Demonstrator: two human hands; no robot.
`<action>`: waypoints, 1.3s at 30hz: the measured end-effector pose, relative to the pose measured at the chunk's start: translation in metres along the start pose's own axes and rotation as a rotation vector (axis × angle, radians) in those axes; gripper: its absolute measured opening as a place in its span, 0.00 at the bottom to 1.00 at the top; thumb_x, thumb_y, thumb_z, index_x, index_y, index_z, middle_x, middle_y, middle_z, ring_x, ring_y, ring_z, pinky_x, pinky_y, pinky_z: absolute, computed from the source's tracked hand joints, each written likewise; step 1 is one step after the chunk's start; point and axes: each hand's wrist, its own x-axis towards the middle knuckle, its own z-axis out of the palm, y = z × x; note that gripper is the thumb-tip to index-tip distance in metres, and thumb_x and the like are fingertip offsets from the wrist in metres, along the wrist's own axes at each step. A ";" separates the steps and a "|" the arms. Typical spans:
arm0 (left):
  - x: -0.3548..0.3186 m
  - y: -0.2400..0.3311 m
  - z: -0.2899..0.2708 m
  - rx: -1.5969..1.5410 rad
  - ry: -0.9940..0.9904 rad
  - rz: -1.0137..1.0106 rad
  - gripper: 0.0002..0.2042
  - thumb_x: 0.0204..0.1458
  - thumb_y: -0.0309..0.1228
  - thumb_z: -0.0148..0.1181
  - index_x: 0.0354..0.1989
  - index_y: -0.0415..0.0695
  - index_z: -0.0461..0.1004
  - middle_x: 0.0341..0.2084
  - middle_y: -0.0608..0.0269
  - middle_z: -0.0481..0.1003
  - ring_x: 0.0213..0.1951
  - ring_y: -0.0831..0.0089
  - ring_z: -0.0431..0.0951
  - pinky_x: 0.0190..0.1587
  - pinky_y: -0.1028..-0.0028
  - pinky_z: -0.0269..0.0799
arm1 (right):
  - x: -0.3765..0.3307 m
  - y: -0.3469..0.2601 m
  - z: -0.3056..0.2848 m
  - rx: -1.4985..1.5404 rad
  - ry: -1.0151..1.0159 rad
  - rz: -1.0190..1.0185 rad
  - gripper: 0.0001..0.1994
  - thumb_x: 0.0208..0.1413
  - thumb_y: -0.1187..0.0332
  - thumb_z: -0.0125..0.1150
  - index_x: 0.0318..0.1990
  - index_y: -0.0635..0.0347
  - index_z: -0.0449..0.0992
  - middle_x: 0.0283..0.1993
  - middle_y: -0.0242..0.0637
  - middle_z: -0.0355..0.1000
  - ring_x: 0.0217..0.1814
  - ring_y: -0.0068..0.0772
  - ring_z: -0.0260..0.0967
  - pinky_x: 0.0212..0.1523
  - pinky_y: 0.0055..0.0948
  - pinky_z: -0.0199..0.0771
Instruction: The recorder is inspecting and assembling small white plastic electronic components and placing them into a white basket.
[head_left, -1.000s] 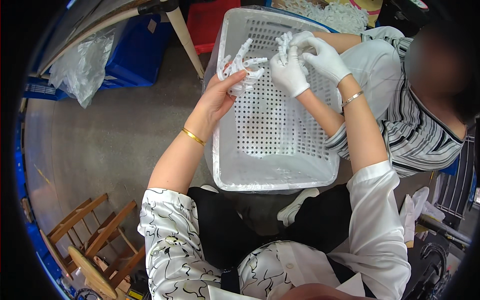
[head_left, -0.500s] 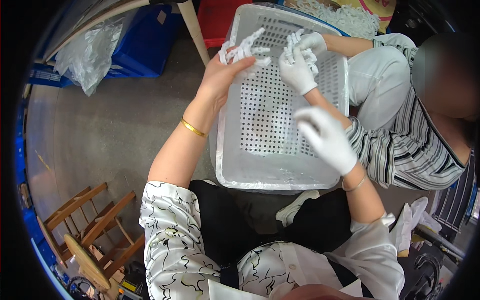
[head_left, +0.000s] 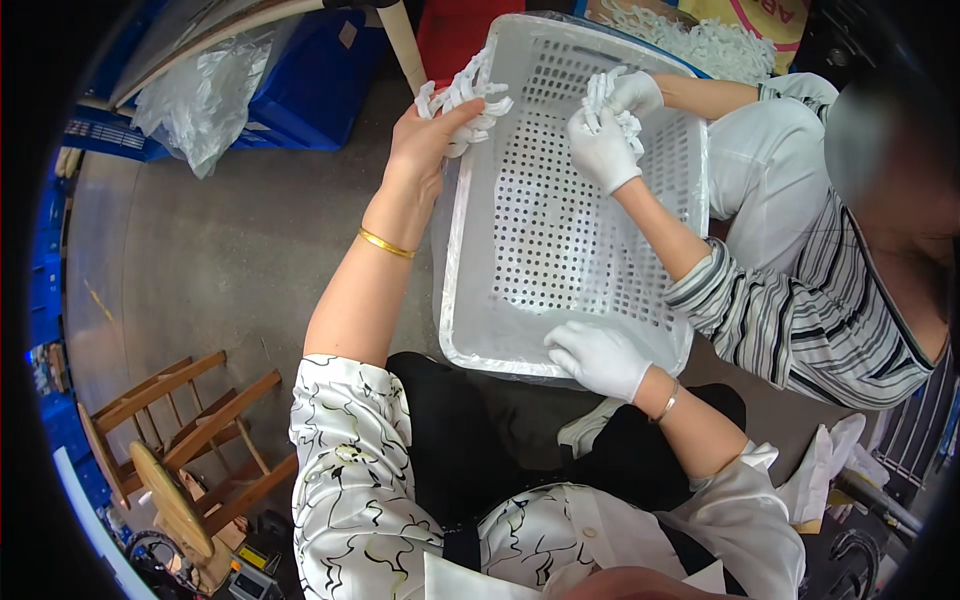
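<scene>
My bare left hand [head_left: 425, 140] is closed around a bunch of small white plastic pieces [head_left: 467, 97], held over the far left corner of a white perforated plastic basket [head_left: 462, 240]. A gold bangle circles that wrist. In a white glove, my right hand [head_left: 600, 360] lies over the basket's near rim, fingers curled toward the left. Whatever is in those fingers, if anything, does not show. Across the basket, a co-worker's two gloved hands [head_left: 606, 145] hold another bunch of similar white pieces [head_left: 603, 98].
Many white pieces [head_left: 690, 38] are heaped beyond the basket, beside a yellow sack [head_left: 765, 20]. A red bin [head_left: 455, 45] stands behind the basket. To the left are a blue bin [head_left: 318, 95], clear plastic bags [head_left: 205, 105] and a wooden stool [head_left: 170, 470].
My left hand has drawn left with its bunch, toward the basket's rim. My right hand has come down and nearer me, from above the basket's right side to its near rim.
</scene>
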 end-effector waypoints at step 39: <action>-0.004 0.003 -0.008 -0.100 -0.022 -0.011 0.21 0.48 0.20 0.68 0.51 0.33 0.70 0.43 0.55 0.78 0.43 0.68 0.80 0.49 0.72 0.76 | 0.000 -0.003 0.009 -0.003 0.052 0.032 0.08 0.62 0.62 0.51 0.42 0.54 0.73 0.39 0.42 0.73 0.44 0.48 0.72 0.45 0.44 0.72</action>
